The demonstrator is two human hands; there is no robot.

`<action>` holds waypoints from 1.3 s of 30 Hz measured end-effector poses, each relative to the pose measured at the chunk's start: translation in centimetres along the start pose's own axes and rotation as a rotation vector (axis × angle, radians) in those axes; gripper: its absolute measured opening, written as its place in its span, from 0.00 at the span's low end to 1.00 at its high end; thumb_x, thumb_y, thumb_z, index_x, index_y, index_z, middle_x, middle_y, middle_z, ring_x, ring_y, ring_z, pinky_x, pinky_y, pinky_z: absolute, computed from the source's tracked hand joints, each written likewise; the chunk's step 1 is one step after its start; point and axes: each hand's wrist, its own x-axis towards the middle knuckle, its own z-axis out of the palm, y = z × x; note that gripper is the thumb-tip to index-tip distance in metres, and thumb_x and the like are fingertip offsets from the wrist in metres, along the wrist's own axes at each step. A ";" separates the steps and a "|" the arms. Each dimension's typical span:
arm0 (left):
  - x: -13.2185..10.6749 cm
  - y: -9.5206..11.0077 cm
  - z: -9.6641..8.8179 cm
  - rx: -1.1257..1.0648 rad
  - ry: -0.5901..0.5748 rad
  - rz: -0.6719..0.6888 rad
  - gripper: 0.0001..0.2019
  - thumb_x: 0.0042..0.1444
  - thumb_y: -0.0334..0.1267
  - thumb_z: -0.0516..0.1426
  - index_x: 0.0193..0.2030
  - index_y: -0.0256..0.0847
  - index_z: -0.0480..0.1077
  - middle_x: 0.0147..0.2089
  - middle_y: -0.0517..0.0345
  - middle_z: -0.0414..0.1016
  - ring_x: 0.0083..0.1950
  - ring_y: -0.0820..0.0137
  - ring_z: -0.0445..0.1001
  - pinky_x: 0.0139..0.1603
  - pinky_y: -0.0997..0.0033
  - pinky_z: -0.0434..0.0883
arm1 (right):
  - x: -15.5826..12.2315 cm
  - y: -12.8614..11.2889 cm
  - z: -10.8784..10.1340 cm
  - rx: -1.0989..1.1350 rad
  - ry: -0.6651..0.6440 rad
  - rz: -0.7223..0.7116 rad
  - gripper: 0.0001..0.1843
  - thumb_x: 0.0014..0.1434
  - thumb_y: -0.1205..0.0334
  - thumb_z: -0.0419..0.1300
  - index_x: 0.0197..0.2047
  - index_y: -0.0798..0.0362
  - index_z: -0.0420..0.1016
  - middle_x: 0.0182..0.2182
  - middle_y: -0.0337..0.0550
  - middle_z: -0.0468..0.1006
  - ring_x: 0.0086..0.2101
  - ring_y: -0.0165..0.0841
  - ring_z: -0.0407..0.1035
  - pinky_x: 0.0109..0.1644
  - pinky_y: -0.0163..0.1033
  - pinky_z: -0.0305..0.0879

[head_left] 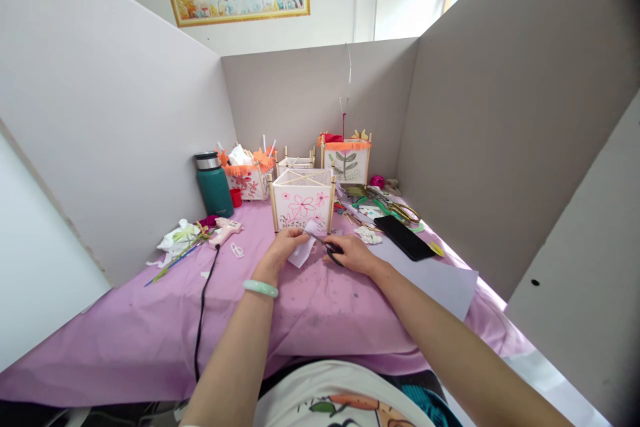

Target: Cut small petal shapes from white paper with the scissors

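Bracelet (pixel 261 288): a smooth, pale green ring sat on the left wrist.
Cloth (pixel 150 333): soft purple fabric with small dark specks covered the bench.
Left hand (pixel 283 245): its grip was pinching the paper scrap at the upper edge, fingers curled.
Paper scrap (pixel 303 253): thin, white and uneven in shape, it hung from the left grip and lay between the two hands.
Right hand (pixel 355 255): its grip was closed around the dark handles of the scissors.
Scissors (pixel 330 248): slim metal blades pointed left and met the scrap just beside the left fingertips; I could not tell if the blades were apart.
White sheet (pixel 440 280): flat, large paper lay right of the right forearm.
Phone (pixel 404 237): a black glossy slab lay beyond the sheet.
Glue gun (pixel 225 230): pink plastic, with a black cord (pixel 203 307) running toward the person.
Lantern (pixel 303 203): a square box of paper walls and wooden posts, with pink drawn flowers, stood just behind the hands.
Flask (pixel 213 183): a dark green cylinder with a metal lid stood near the left wall.
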 end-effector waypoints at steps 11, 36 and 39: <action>-0.1 0.0 0.0 0.014 -0.011 0.001 0.12 0.44 0.39 0.70 0.27 0.33 0.76 0.27 0.48 0.79 0.24 0.67 0.74 0.27 0.71 0.68 | 0.1 0.3 0.1 -0.013 0.010 -0.006 0.20 0.56 0.55 0.69 0.50 0.52 0.80 0.37 0.44 0.84 0.35 0.34 0.75 0.39 0.34 0.61; 1.1 -0.7 -0.7 -0.072 0.065 0.055 0.21 0.38 0.45 0.73 0.32 0.32 0.75 0.27 0.48 0.79 0.27 0.65 0.77 0.30 0.68 0.72 | -0.1 -0.4 -0.2 -0.011 0.011 -0.003 0.23 0.55 0.51 0.70 0.51 0.53 0.80 0.35 0.44 0.83 0.32 0.33 0.73 0.37 0.34 0.61; 1.0 -0.7 -0.7 -0.051 0.060 0.041 0.20 0.39 0.46 0.73 0.32 0.32 0.75 0.27 0.47 0.79 0.27 0.65 0.77 0.29 0.69 0.72 | -0.1 -0.3 -0.2 -0.011 0.011 -0.005 0.23 0.55 0.51 0.69 0.52 0.53 0.80 0.35 0.44 0.83 0.32 0.33 0.73 0.37 0.34 0.61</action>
